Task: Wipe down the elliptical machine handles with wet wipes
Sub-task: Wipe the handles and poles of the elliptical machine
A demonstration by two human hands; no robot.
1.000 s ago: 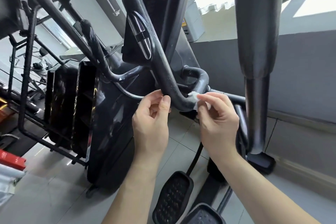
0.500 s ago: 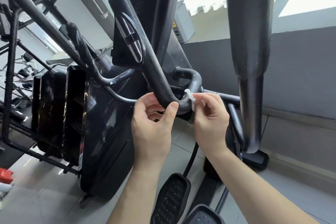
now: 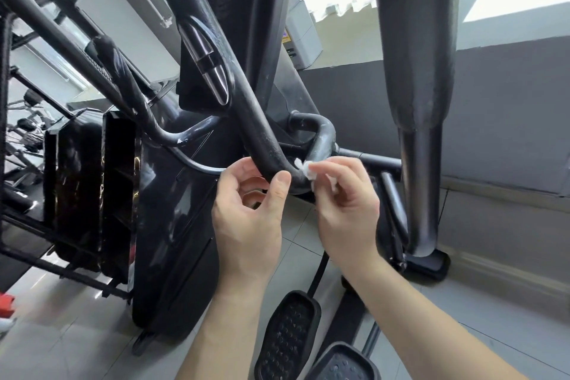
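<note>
Far left, 9 o'clock: black housing (image 3: 172, 225), glossy hard shell that throws reflections. No part in the job.

Centre: handle (image 3: 246, 114), a round black tube with a matte, faintly pebbled skin, scuffed pale in spots. Its long axis runs from a capped end at 11 o'clock down to a tight bend near the hands, at about 5 o'clock along the tube; past the bend it hooks back up toward 1 o'clock. A metal sensor plate (image 3: 205, 58), smooth and polished, is set into the upper stretch.

Left hand (image 3: 249, 216): grasps the handle just short of the bend, thumb laid on the near face, fingers curled behind the tube. Reads as a steadying grip.

Wet wipe (image 3: 304, 170): small white wad, crumpled and soft, pressed on the bend between the two hands.

Right hand (image 3: 345, 210): pinches the wipe in its fingertips, with the wad at its 11 o'clock. It is the nearer hand to the wipe and the working one.

Judgement: most of the unwiped length lies up the tube toward 11 o'clock, beyond the left hand, so that grip would likely need to shift for the wipe to pass.

Far right, 2 o'clock: swing arm (image 3: 413, 40), a thick dark foam-like sleeve over a slimmer smooth tube. Neither hand touches it.

Low, 6 o'clock: pedal (image 3: 287, 333), studded black tread, over pale floor (image 3: 77, 333) tiles.
</note>
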